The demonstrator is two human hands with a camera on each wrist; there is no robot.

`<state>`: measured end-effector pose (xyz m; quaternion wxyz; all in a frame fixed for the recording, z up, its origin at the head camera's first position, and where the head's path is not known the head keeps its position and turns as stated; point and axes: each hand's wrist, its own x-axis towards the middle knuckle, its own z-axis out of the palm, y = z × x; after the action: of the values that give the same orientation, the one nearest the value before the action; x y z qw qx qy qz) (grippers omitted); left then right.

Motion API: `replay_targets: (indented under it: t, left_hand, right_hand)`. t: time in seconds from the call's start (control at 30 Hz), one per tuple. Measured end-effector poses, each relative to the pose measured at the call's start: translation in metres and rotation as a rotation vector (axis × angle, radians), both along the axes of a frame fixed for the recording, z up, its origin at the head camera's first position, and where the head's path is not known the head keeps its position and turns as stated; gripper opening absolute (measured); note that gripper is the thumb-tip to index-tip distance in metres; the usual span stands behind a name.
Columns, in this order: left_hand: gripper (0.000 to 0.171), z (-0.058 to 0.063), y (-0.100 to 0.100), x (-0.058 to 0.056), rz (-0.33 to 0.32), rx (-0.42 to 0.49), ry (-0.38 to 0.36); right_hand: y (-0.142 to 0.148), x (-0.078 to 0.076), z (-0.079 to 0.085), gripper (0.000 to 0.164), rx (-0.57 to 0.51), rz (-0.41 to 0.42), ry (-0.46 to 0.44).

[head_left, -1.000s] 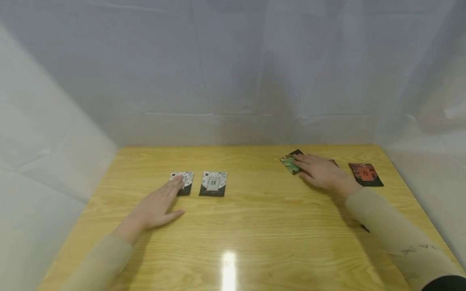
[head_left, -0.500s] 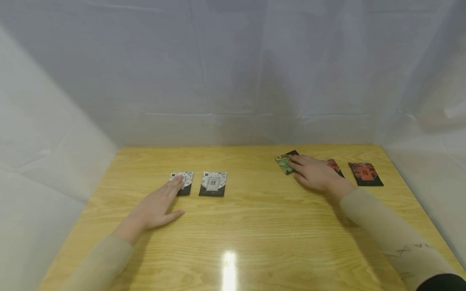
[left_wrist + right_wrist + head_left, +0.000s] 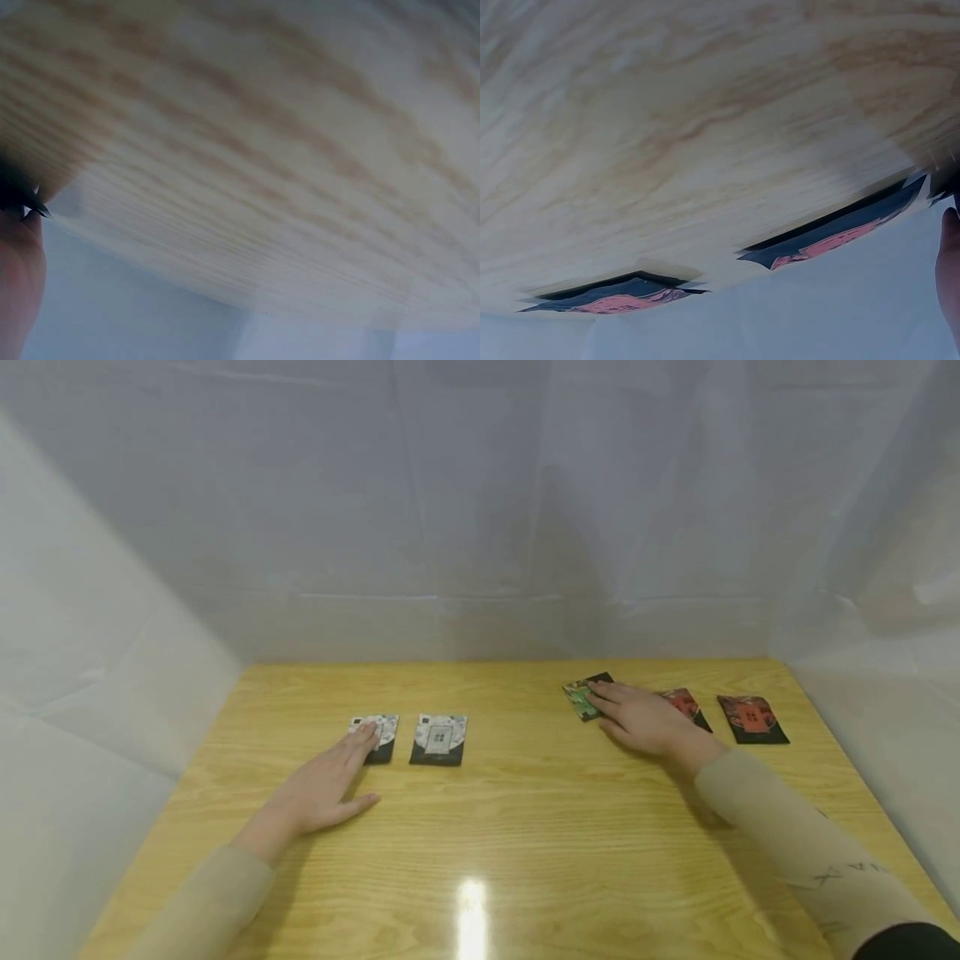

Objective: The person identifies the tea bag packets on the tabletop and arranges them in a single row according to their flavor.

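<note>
L hand (image 3: 318,789) on leftmost white-black rectangular packet (image 3: 387,742), R hand (image 3: 641,718) on tilted green-black rectangular packet (image 3: 578,697) — both grips spread. Prob. lining-up step — next needs squaring green one.

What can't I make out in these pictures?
Head view: part of the left white packet, behind the left hand.
Head view: parts of the green packet and left red packet, behind the right hand.
Head view: print on the right white packet, too small.
Wrist views: most of each hand, cut off by the frame edge.
</note>
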<state>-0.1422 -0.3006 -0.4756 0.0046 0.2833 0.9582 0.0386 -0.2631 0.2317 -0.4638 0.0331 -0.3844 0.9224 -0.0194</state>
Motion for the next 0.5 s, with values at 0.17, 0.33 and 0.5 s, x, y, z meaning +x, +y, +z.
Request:
replay_targets:
  t: [0.17, 0.33, 0.5]
  left_hand:
    - [0.091, -0.0024, -0.0013, -0.0013, -0.008, 0.001, 0.017]
    - [0.09, -0.0041, -0.0017, -0.0021, -0.021, 0.01, 0.031]
    - [0.091, -0.0029, -0.0013, -0.002, -0.011, -0.007, 0.015]
  right_hand:
    - [-0.0036, -0.0002, -0.0014, 0.057, 0.012, -0.014, 0.001]
    - [-0.0057, -0.0017, -0.0031, 0.056, 0.033, -0.021, 0.007]
    - [-0.0079, -0.0015, -0.0017, 0.057, 0.019, -0.042, -0.016]
